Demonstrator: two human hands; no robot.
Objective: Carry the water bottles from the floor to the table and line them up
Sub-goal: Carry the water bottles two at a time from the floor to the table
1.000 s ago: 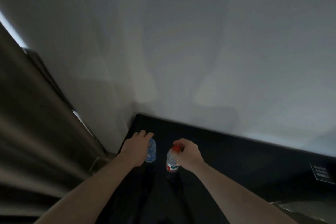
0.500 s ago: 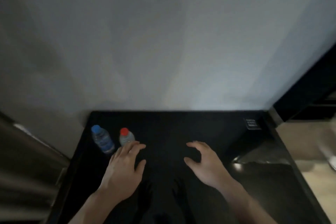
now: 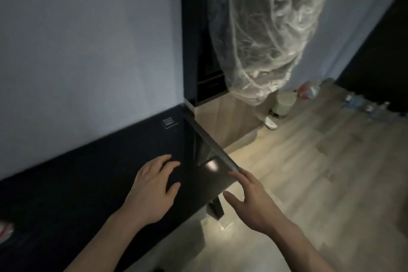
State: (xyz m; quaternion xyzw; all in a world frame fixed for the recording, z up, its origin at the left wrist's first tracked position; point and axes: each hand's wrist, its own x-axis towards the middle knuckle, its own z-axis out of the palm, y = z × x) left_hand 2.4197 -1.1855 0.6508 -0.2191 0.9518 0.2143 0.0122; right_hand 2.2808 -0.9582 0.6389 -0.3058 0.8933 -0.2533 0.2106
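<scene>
My left hand (image 3: 155, 190) hovers open and empty over the black table (image 3: 66, 183), near its right end. Just past the table's right edge, above the floor, my right hand (image 3: 249, 201) is open with fingers spread and holds nothing. A sliver of one bottle with a red and white label (image 3: 5, 229) shows at the far left edge, on the table. Several water bottles (image 3: 366, 107) lie blurred on the wooden floor at the far right, by the dark wall.
A large clear plastic cover (image 3: 265, 33) hangs over something at the top right. Beneath it stand a pale bin (image 3: 284, 103) and a white shoe (image 3: 270, 122). A red and clear bag (image 3: 308, 91) lies on the floor. A table leg (image 3: 215, 207) stands under the right edge.
Both hands let go of the two bottles on the table's left end. The view has swung right, so the bottles have left the frame and the floor with more bottles appears.
</scene>
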